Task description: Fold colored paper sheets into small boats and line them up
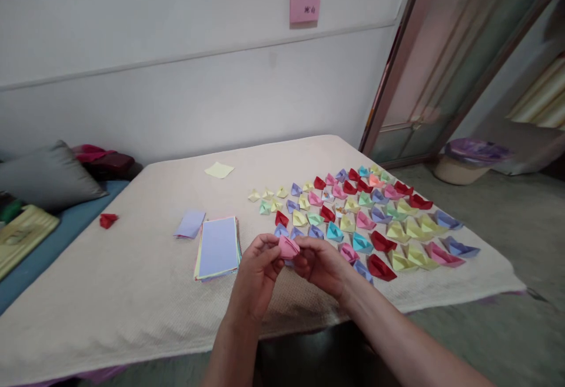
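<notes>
A small folded piece of pink paper (288, 247) is held up between my two hands, above the front edge of the cloth-covered table (150, 293). My left hand (259, 266) pinches its left side between thumb and fingers. At its right edge, my right hand (321, 263) has its fingertips closed on the same paper. Just beyond and to the right stand many folded paper boats (327, 213) in rows, in red, yellow, blue, pink and green. Left of my left hand lies a stack of coloured paper sheets (218, 247), a lilac sheet on top.
Beside the stack rest a few smaller lilac sheets (190, 224). A pale yellow sheet (219, 169) lies farther back, and a crumpled-looking red paper piece (107, 220) at the left. A grey cushion (53, 178) sits far left. A lined bin (470, 160) stands on the floor at right.
</notes>
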A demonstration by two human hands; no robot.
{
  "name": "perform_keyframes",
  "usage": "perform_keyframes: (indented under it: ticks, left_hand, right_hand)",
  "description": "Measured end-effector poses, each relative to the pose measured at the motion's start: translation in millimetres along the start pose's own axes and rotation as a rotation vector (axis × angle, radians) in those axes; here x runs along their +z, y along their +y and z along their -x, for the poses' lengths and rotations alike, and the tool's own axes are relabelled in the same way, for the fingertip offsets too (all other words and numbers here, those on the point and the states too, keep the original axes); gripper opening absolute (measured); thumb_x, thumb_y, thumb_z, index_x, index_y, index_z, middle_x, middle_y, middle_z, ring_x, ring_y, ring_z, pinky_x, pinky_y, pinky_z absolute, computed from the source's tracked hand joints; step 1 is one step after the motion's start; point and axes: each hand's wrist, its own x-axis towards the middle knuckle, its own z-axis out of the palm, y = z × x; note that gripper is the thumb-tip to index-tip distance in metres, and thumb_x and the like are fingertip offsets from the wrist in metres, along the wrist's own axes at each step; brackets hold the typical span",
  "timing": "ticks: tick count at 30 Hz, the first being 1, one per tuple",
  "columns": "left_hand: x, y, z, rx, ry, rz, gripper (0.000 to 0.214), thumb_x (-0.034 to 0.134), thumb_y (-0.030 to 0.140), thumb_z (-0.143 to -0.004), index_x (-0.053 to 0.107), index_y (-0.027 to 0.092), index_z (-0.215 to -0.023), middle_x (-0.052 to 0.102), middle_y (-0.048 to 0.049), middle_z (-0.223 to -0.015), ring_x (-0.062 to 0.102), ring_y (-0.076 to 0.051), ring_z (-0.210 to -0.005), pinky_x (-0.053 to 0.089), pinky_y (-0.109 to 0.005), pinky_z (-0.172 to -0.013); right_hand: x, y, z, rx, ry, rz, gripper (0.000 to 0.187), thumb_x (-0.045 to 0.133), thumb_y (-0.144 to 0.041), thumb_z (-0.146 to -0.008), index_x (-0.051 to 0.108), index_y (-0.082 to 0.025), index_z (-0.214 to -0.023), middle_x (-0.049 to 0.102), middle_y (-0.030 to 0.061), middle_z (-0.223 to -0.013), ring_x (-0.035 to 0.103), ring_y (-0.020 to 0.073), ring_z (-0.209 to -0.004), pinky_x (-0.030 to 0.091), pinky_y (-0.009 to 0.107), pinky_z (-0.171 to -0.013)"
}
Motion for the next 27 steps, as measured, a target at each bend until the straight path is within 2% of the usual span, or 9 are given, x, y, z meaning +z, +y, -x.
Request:
perform_keyframes:
  ticks: [4,7,10,12,14,17,20,24,27]
  left_hand:
    - [1.9,0,1,0.089,-0.031,-0.118,0.028,0.070,0.017,-0.066,0.060,0.018,-0.091,0.066,-0.0024,-0.083,0.060,-0.012,-0.071,0.045,-0.022,-0.065]
    - [3.7,-1,2,0.165,-0.050,-0.344,0.038,0.071,0.009,-0.059,0.062,0.020,-0.094,0.064,-0.0041,-0.095,0.061,-0.015,-0.079,0.048,-0.027,-0.072]
    - [5.5,-4,2,0.296,0.002,-0.617,0.026,0.070,0.008,-0.059,0.066,0.020,-0.082,0.057,-0.0080,-0.108,0.056,-0.023,-0.103,0.050,-0.028,-0.071]
    - [6.0,-6,1,0.378,0.031,-0.722,0.018,0.068,0.010,-0.062,0.068,0.020,-0.076,0.056,-0.0099,-0.105,0.044,-0.028,-0.119,0.051,-0.027,-0.069]
    - [5.6,-7,0,0.427,0.038,-0.753,0.013,0.068,0.012,-0.065,0.068,0.021,-0.074,0.058,-0.0100,-0.097,0.037,-0.029,-0.125,0.051,-0.027,-0.068]
    - [4.4,-7,-1,0.454,0.030,-0.775,0.008,0.068,0.016,-0.068,0.068,0.022,-0.073,0.058,-0.0090,-0.092,0.039,-0.028,-0.124,0.051,-0.027,-0.069]
    - [3.7,-8,0,0.497,0.053,-0.835,0.007,0.065,0.019,-0.072,0.069,0.022,-0.076,0.056,-0.0085,-0.103,0.047,-0.026,-0.116,0.050,-0.027,-0.070]
    - [2.2,-10,2,0.641,0.115,-1.005,0.014,0.062,0.019,-0.075,0.071,0.026,-0.083,0.055,-0.0064,-0.110,0.051,-0.023,-0.109,0.043,-0.036,-0.090]
    - [1.0,-10,4,0.721,0.149,-1.100,0.014,0.063,0.019,-0.075,0.070,0.026,-0.085,0.057,-0.0059,-0.108,0.054,-0.022,-0.102,0.041,-0.036,-0.090]
  right_hand:
    - [-3,1,-4,0.044,0.031,-0.048,0.005,0.063,-0.013,-0.070,0.062,-0.012,-0.065,0.062,0.0002,-0.055,0.050,0.0045,-0.043,0.038,0.013,-0.041]
    - [-3,1,-5,0.032,0.060,-0.013,0.004,0.063,-0.012,-0.067,0.062,-0.011,-0.063,0.061,-0.0006,-0.052,0.050,0.0041,-0.042,0.038,0.013,-0.040]
    - [-2,2,-4,0.015,0.051,0.006,0.003,0.062,-0.012,-0.067,0.064,-0.010,-0.064,0.062,-0.0007,-0.053,0.049,0.0036,-0.041,0.038,0.012,-0.039]
    - [-3,2,-3,0.017,0.038,0.001,0.003,0.062,-0.011,-0.067,0.064,-0.011,-0.065,0.062,-0.0008,-0.054,0.049,0.0036,-0.041,0.038,0.012,-0.040]
    - [-4,2,-4,0.035,0.031,-0.009,0.005,0.060,-0.011,-0.067,0.064,-0.011,-0.064,0.061,-0.0016,-0.051,0.049,0.0039,-0.041,0.039,0.013,-0.040]
    - [-5,1,-4,0.062,0.007,-0.029,0.006,0.059,-0.011,-0.068,0.064,-0.011,-0.064,0.062,-0.0011,-0.053,0.049,0.0037,-0.040,0.038,0.013,-0.040]
    - [-4,0,-4,0.060,0.008,-0.043,0.007,0.060,-0.012,-0.069,0.064,-0.011,-0.064,0.063,-0.0006,-0.055,0.049,0.0036,-0.041,0.038,0.013,-0.041]
    - [-2,0,-3,0.017,0.003,0.005,0.007,0.061,-0.014,-0.072,0.065,-0.012,-0.067,0.064,0.0000,-0.058,0.047,0.0039,-0.042,0.038,0.014,-0.042]
    - [-2,2,-2,-0.054,-0.001,0.061,0.005,0.064,-0.015,-0.071,0.064,-0.013,-0.067,0.060,-0.0023,-0.055,0.046,0.0040,-0.044,0.035,0.014,-0.042]
